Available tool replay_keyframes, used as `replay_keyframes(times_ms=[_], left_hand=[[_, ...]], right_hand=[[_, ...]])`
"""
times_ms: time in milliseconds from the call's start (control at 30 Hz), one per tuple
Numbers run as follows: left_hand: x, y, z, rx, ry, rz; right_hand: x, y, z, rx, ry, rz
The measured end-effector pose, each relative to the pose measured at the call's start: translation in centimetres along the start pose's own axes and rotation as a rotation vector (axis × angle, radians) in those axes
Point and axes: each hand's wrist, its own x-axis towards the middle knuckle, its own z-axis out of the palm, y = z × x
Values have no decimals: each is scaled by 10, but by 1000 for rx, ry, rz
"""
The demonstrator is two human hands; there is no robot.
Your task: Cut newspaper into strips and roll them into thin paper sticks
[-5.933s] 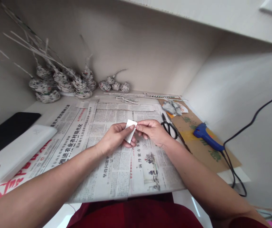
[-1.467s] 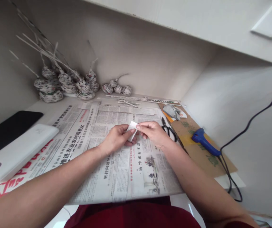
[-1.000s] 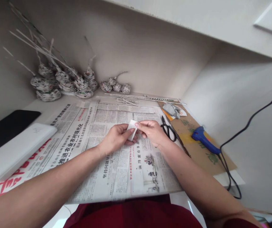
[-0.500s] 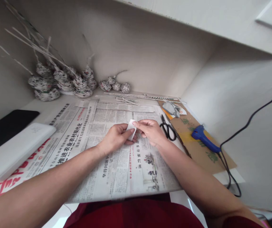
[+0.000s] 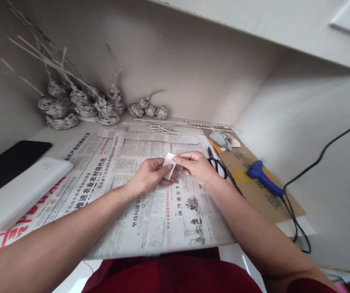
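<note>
A small folded piece of newspaper (image 5: pixel 169 166) is pinched between both hands, above the newspaper sheets (image 5: pixel 150 219) that cover the tabletop. My left hand (image 5: pixel 150 175) holds its left side and lower end, thumb on top and fingers beneath. My right hand (image 5: pixel 194 167) grips the upper right corner between thumb and forefinger. Parts of the fingers behind the paper are hidden. Just right of my right hand lie black-handled scissors (image 5: pixel 217 165), partly covered by the hand and wrist.
Woven paper gourds (image 5: pixel 81 101) stand at the back left, smaller woven balls (image 5: pixel 150 110) beside them. Rolled paper sticks (image 5: pixel 177 123) lie along the back. A blue glue gun (image 5: pixel 263 178) with a cord rests on cardboard (image 5: pixel 280 209) at right. A white power bank (image 5: pixel 25 191) is at left.
My right hand has shifted very slightly up and right, its fingers a little straighter on the paper's corner. My left hand keeps its hold almost unchanged.
</note>
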Motion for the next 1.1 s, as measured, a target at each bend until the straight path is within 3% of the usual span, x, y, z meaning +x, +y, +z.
replay_keyframes(times_ms=[367,1100], left_hand=[[-1,1,1,3,-8,-7],[-3,-3,3,42,-38,42]], right_hand=[[2,5,0,56,-50,10],[1,5,16,225,145,57]])
